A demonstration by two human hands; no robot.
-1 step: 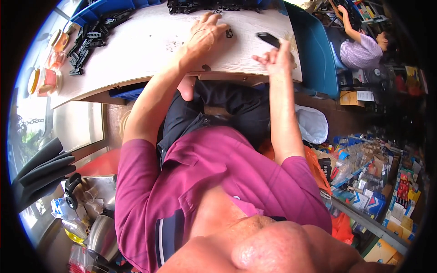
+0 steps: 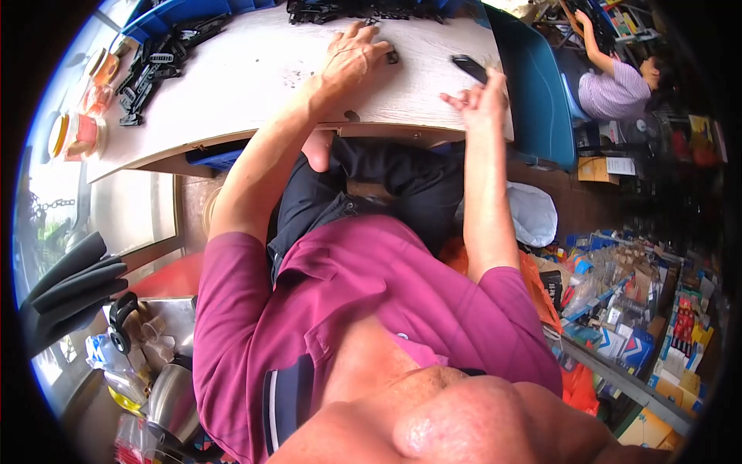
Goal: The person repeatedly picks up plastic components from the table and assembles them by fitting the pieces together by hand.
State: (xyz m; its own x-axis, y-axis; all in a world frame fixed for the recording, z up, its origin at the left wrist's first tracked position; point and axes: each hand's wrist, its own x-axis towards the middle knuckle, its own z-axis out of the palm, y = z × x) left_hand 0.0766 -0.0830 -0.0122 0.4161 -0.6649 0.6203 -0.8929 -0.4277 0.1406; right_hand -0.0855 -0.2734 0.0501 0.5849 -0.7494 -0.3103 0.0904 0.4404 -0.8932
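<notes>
Right hand (image 2: pixel 481 97), a bit blurred, grips 1 slim black object (image 2: pixel 468 66) by its near end, out at the right side of the pale tabletop (image 2: pixel 239 85)! Left hand (image 2: pixel 354 60) sits palm down, fingers bent, 1 small black part (image 2: pixel 393 56) right beside it; gripped or loose, I can't tell. Black pieces (image 2: pixel 139 93) pile up far left.
</notes>
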